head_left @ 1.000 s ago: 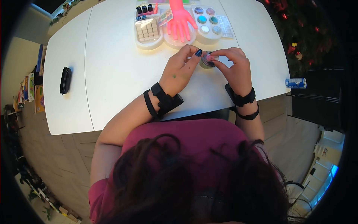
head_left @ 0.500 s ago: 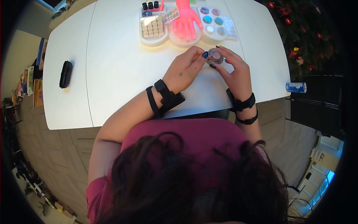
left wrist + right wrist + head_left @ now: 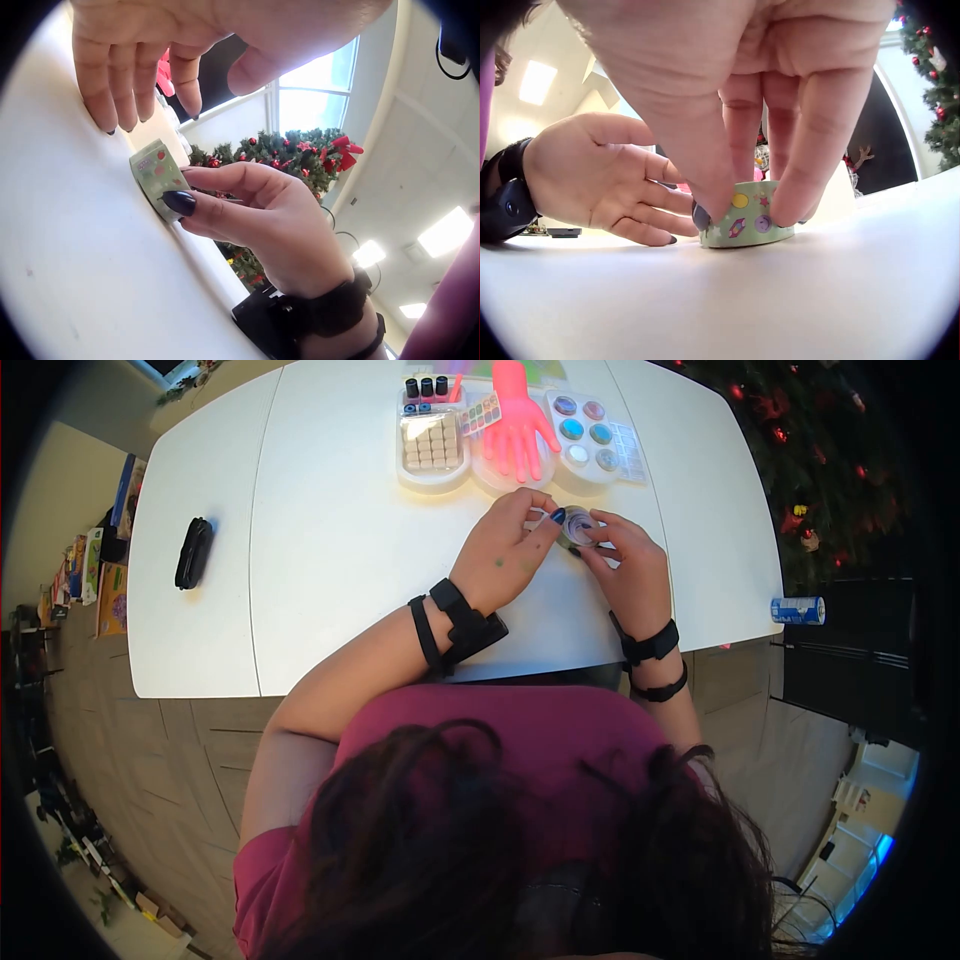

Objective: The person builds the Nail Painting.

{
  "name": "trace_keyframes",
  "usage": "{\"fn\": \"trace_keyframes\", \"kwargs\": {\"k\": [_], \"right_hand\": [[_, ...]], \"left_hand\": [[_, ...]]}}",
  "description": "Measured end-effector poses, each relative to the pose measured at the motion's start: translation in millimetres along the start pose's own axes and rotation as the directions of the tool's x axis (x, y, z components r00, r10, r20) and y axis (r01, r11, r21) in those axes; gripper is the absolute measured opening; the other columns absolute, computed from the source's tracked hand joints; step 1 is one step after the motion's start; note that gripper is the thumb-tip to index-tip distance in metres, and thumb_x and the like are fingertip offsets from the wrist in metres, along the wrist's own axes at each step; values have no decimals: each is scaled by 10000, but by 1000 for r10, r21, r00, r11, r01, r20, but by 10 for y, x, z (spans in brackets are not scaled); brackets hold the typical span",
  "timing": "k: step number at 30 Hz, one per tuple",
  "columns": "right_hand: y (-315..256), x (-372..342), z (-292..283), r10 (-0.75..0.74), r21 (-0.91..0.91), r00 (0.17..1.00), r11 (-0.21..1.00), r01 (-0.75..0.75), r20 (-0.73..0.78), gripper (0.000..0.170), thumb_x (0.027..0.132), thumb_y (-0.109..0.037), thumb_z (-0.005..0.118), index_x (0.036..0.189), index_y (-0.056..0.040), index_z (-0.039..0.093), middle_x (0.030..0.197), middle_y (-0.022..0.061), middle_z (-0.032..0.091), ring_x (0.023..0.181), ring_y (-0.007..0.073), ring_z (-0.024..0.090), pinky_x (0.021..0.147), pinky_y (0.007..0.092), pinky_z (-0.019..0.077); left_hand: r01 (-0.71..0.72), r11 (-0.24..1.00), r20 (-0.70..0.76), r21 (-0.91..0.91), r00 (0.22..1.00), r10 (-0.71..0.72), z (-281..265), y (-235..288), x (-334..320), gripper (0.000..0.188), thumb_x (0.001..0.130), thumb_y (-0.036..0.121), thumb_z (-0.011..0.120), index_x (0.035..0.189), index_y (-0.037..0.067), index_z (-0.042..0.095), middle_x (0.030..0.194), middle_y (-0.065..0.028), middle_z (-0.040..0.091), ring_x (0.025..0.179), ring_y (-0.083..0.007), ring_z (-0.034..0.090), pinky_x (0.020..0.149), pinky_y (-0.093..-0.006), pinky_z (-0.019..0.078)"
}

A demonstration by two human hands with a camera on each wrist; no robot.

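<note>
A pale green roll of printed tape point(image 3: 577, 527), loosely coiled inside, lies between both hands on the white table. Small pictures, such as stars and a smiley, decorate its outer band point(image 3: 742, 217) in the right wrist view. My right hand point(image 3: 635, 575) pinches that band between thumb and fingers, low at the tabletop. My left hand point(image 3: 500, 555) is beside the roll on its left, fingers extended and relaxed. In the left wrist view its fingertips hang close over the roll point(image 3: 159, 178), holding nothing.
Beyond the hands stands a white tray holding a pink model hand point(image 3: 517, 435), dark-capped polish bottles point(image 3: 427, 387), a box of small white blocks point(image 3: 432, 445) and several glitter pots point(image 3: 572, 430). A black case point(image 3: 194, 553) lies left; a blue can point(image 3: 797, 610) is at the right edge.
My right fingers have let go of a small pinkish piece at the roll's centre and now hold its outer band. The roll's coiled inside now shows. My left hand stays beside it.
</note>
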State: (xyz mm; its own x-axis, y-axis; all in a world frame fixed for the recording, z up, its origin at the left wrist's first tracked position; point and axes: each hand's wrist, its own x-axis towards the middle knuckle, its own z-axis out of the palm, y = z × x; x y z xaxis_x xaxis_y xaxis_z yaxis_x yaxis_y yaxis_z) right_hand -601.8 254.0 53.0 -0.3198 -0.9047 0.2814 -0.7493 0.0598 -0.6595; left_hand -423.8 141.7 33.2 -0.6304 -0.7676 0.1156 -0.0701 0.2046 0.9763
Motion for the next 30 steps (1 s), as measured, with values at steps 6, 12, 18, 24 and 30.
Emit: {"fn": "trace_keyframes", "kwargs": {"k": [6, 12, 18, 24, 30], "right_hand": [[-28, -12, 29, 0, 70, 1000, 998, -1, 12, 226, 864, 16, 816, 1077, -9, 743, 1280, 158, 749, 1001, 315, 779, 840, 359, 678], [-79, 13, -26, 9, -28, 997, 1000, -7, 75, 162, 858, -15, 821, 1005, -18, 753, 1272, 130, 746, 1020, 313, 761, 849, 379, 631], [-355, 90, -114, -233, -83, 972, 969, 233, 11, 135, 842, -42, 830, 955, -42, 755, 1267, 91, 736, 993, 276, 743, 826, 378, 602], [-612, 391, -160, -398, -101, 916, 914, 393, -40, 124, 832, -43, 838, 914, -54, 746, 1273, 80, 722, 974, 261, 731, 826, 372, 600], [-879, 802, -62, -567, -83, 817, 824, 561, -107, 116, 824, -68, 832, 887, -43, 739, 1305, 135, 716, 1026, 340, 729, 881, 410, 591]], "left_hand": [[133, 990, 93, -46, 987, -129, -38, 1, 10, 402, 1051, 185, 645, 1380, -42, 604, 1287, -172, 727, 1175, -237, 704, 1037, -342, 537], [143, 989, 133, -28, 982, -138, -54, -17, 29, 416, 1050, 176, 647, 1399, -45, 598, 1309, -174, 731, 1178, -235, 715, 1037, -348, 544], [234, 971, 78, 37, 969, -237, -137, 194, 37, 359, 1061, 212, 651, 1324, -32, 668, 1231, -134, 760, 1094, -210, 741, 978, -340, 578], [224, 890, 165, -398, 971, -170, -393, 243, 186, 337, 1064, 252, 675, 1266, -15, 719, 1144, -75, 771, 968, -136, 759, 884, -275, 631], [-10, 878, -73, -479, 997, -28, -583, 402, 211, 359, 1049, 146, 712, 1341, -58, 676, 1173, -87, 777, 1009, -115, 747, 903, -264, 630]]}}
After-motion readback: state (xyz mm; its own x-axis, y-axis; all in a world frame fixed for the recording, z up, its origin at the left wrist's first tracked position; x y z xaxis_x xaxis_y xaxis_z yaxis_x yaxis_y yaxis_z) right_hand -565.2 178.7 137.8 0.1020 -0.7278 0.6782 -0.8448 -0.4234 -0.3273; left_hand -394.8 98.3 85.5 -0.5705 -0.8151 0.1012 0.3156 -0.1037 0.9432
